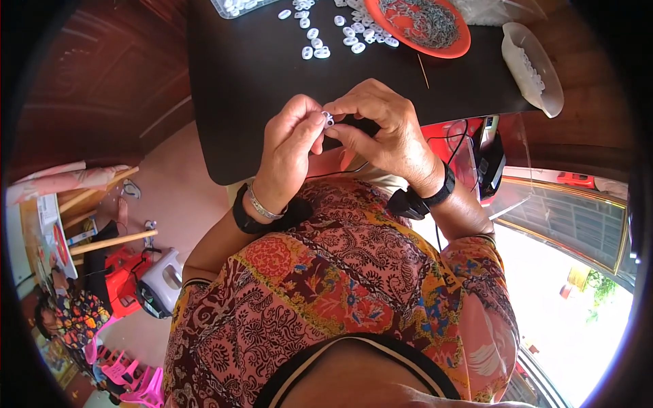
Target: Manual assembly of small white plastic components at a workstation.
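My left hand [289,146] and my right hand [384,129] meet over the near edge of a black table [245,81]. Between their fingertips they pinch one small white plastic ring piece [328,120]. Both wrists wear black bands, and the left one also has a silver bracelet. Several more white ring pieces [347,30] lie loose on the table beyond my hands. An orange dish [461,42] holding a heap of small grey metal parts stands at the far side.
A translucent white bowl [537,75] with white pieces sits at the table's right edge. A clear tray [228,8] of white pieces is at the top left. A thin stick [423,71] lies near the dish. Pink plastic chairs [129,374] and a white appliance [160,282] stand on the floor at the left.
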### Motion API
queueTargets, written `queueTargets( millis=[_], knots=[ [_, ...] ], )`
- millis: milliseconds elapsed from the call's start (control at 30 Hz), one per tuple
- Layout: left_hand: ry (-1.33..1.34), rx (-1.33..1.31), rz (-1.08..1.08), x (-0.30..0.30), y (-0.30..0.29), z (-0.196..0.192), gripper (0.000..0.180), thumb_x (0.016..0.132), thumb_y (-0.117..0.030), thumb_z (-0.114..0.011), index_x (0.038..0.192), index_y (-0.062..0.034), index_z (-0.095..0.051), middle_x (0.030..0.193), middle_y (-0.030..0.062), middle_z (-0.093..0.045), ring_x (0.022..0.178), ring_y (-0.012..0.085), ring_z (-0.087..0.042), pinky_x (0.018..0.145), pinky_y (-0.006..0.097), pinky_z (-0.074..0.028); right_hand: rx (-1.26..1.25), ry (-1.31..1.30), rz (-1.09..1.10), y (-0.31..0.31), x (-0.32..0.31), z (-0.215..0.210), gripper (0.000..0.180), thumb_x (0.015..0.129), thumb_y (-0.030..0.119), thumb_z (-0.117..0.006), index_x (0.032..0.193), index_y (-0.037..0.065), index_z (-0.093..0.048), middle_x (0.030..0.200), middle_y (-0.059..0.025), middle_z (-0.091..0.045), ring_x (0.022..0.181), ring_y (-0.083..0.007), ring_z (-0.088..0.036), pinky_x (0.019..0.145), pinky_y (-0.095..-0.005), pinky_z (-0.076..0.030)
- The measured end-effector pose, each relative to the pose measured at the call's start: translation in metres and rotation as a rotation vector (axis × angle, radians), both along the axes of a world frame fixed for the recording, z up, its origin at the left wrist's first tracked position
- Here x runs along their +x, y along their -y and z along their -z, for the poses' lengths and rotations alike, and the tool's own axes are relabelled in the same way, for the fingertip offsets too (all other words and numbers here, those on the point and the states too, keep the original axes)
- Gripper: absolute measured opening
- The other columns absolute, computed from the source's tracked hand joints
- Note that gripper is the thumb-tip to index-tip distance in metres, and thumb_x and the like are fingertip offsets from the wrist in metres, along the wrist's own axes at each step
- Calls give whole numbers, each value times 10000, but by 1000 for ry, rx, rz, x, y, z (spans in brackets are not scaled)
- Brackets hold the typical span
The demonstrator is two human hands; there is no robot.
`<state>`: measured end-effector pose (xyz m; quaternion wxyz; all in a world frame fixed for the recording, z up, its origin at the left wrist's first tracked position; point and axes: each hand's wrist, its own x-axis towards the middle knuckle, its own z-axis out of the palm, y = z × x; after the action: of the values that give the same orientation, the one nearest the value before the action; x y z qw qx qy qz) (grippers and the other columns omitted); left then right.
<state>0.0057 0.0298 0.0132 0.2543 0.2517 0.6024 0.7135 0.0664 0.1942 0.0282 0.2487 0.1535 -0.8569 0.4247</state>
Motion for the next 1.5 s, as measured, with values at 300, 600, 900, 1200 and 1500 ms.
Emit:
queueTargets(
  millis=[300,600,900,1200,1500],
  knots=[
    [-41,-93,94,0,1,-3,214,919,-185,-508,801,-6,-499,626,-41,-421,568,31,-358,503,207,-318,108,-44,9,-5,8,1,294,665,38,-744,951,76,-689,814,-66,-630,771,-235,-586,655,-324,-505],
    [-169,-162,109,-2,7,-2,189,912,-153,-491,815,5,-531,629,-8,-464,550,51,-402,524,208,-321,218,-43,-42,-28,-2,-15,231,699,54,-728,926,79,-696,798,-63,-629,754,-216,-586,655,-309,-501],
    [-82,3,-39,3,7,16,130,882,-89,-527,790,0,-548,589,-22,-462,532,34,-401,496,206,-318,718,62,407,-173,-95,-21,129,791,183,-636,882,118,-699,880,-69,-655,833,-242,-621,739,-343,-496],
    [-88,-2,-18,1,12,14,97,860,-52,-537,780,3,-548,591,-28,-463,537,28,-401,492,203,-323,937,351,243,-168,-128,-7,176,747,142,-596,883,161,-705,900,-51,-642,914,-231,-597,802,-374,-479],
    [-63,27,-17,0,11,17,95,852,-42,-537,768,4,-542,592,-35,-453,545,24,-391,489,205,-320,1436,230,225,-143,-137,-16,122,744,81,-555,769,45,-669,723,-115,-638,707,-276,-630,641,-382,-499]
  ],
)
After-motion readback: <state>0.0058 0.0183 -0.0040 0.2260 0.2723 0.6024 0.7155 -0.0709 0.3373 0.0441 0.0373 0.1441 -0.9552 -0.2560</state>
